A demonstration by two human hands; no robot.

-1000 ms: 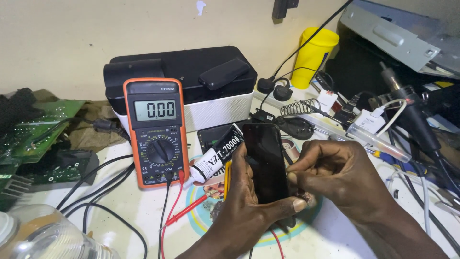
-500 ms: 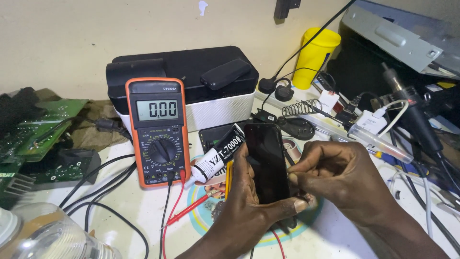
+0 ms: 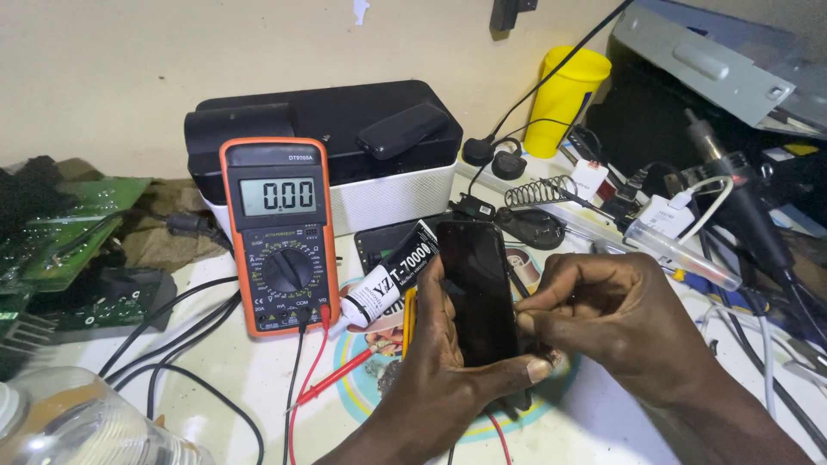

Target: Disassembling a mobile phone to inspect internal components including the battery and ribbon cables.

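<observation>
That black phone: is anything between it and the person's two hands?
Nothing visible. The left hand grips the black phone directly, holding it upright, and the right hand has its fingertips at the phone's right edge.

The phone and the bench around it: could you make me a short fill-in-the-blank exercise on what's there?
1. The left hand holds a dark phone with its screen ____.
2. The meter standing left of the phone has a casing coloured ____.
3. The cup by the wall is ____.
4. The right hand touches the phone's ____ edge.

Missing words: off; orange; yellow; right
</observation>
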